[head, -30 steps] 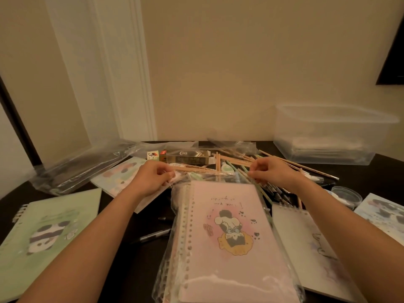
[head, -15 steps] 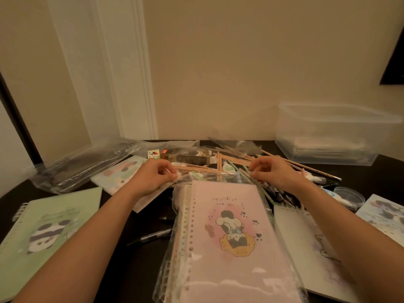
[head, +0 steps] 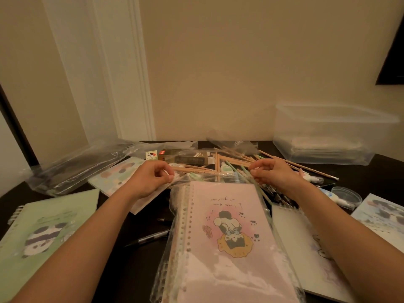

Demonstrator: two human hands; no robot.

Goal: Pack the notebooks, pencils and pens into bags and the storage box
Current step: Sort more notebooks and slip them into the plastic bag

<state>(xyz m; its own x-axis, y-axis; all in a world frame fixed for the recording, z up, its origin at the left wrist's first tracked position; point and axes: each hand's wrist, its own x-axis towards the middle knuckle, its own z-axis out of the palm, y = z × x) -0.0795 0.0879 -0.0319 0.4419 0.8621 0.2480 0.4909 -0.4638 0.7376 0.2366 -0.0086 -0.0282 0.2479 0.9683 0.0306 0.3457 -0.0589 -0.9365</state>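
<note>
A pink notebook (head: pixel 227 232) lies inside a clear plastic bag (head: pixel 172 248) in front of me on the dark table. My left hand (head: pixel 150 178) pinches the bag's top edge at its left corner. My right hand (head: pixel 273 173) pinches the same edge at its right corner. Behind the hands lies a heap of wooden pencils (head: pixel 231 162) and a few pale green ones. A pen (head: pixel 148 238) lies left of the bag. The clear storage box (head: pixel 328 136) stands at the back right.
A green panda notebook (head: pixel 41 232) lies at the left, a grey notebook (head: pixel 306 243) and a blue one (head: pixel 380 215) at the right. Empty clear bags (head: pixel 80 165) pile at the back left. A gold carton (head: pixel 185 158), a small round lid (head: pixel 345 195) and correction tapes lie among the pencils.
Both hands stay pinched on the bag's top edge, with only slight finger shifts. The view has moved a little.
</note>
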